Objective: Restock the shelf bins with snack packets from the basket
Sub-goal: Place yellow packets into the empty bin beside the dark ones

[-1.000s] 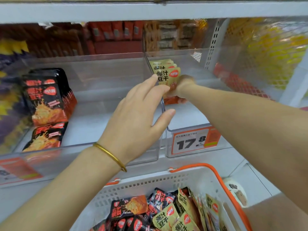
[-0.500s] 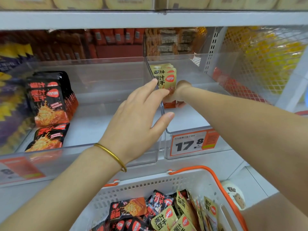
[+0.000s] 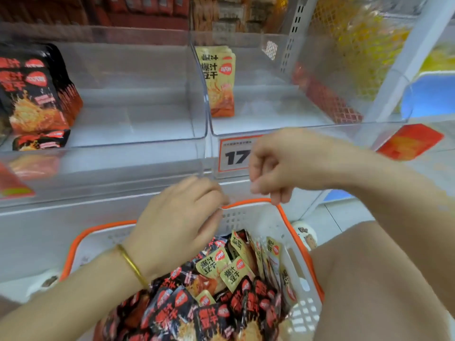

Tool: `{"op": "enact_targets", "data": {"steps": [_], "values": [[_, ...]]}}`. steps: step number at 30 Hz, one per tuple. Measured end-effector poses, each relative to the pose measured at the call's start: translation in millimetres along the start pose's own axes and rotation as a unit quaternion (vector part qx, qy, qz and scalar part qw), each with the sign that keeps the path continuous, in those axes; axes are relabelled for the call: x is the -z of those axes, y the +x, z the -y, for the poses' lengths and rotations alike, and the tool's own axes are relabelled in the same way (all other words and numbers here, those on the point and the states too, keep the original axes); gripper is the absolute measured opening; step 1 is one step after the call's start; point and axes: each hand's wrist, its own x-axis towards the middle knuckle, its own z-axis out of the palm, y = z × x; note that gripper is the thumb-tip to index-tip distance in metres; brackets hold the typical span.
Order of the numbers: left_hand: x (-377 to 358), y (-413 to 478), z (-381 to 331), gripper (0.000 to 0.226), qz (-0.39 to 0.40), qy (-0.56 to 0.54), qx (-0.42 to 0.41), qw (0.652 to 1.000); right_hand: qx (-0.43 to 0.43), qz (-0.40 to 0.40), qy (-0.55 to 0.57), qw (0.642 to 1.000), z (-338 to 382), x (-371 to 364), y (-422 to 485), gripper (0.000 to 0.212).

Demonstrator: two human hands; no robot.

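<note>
My left hand point(image 3: 179, 225) and right hand point(image 3: 273, 166) have withdrawn to frame centre above the basket point(image 3: 236, 217); the yellow packets point(image 3: 219, 80), upper centre, now stand released

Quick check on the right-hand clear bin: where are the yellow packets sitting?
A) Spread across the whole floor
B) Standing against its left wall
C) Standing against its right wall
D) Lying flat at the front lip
B: the yellow packets stand upright in a tight stack against the left wall of the right bin.
</note>
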Motion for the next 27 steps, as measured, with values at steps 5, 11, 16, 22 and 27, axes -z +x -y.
{"op": "enact_targets", "data": {"steps": [5, 11, 16, 22, 27], "values": [[-37, -18, 10, 0.031, 0.124, -0.016, 0.06, 0.99, -0.105, 0.2, -0.219, 0.949, -80, -102, 71, 0.02], [-49, -28, 15, 0.032, 0.172, -0.008, 0.075, 0.982, -0.07, 0.239, -0.385, 0.889, -133, -169, 92, 0.03], [-50, -28, 18, 0.034, 0.19, -0.018, 0.098, 0.977, -0.042, 0.247, -0.432, 0.867, -130, -172, 98, 0.018], [-55, -22, 13, 0.032, 0.242, -0.076, 0.174, 0.951, 0.048, 0.126, -0.386, 0.912, -73, -117, 92, 0.018], [-57, -21, 8, 0.031, 0.25, -0.191, 0.25, 0.916, 0.056, 0.075, -0.228, 0.969, -45, -79, 69, 0.021]]}}
